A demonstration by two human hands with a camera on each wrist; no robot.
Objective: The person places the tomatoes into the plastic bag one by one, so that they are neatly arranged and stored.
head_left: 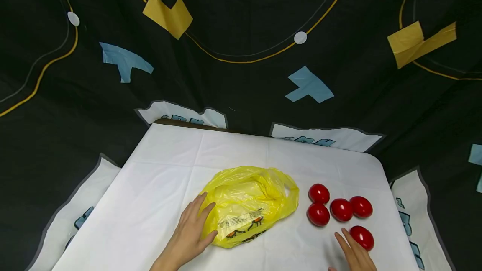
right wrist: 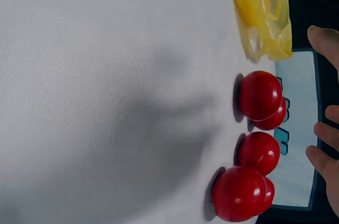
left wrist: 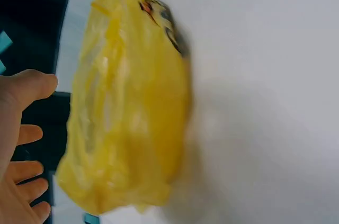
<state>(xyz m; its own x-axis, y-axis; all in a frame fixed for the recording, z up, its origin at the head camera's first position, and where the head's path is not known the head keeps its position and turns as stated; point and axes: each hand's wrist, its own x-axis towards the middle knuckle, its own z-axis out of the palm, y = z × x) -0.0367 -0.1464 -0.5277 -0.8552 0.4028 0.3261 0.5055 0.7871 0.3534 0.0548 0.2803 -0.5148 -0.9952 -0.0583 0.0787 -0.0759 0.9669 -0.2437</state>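
A yellow plastic bag point(head_left: 244, 208) with dark and orange print lies on the white table, its handle loops toward the right. At its left edge hovers my left hand point(head_left: 188, 231), fingers spread and holding nothing; the left wrist view shows the bag point(left wrist: 124, 113) beside the thumb. Right of the bag sit several glossy red egg-shaped objects point(head_left: 342, 210). My right hand point(head_left: 355, 254) is over the front right of the table, fingers extended, overlapping the nearest red object point(head_left: 362, 237) in the head view. In the right wrist view its fingers point(right wrist: 326, 158) are apart from the red objects point(right wrist: 259, 96).
A white cloth point(head_left: 150, 195) covers the table. Behind it hangs a black curtain point(head_left: 241, 91) with yellow curved lines, blue and gold patches. Printed white panels point(head_left: 327, 136) show past the table's back edge and along its sides.
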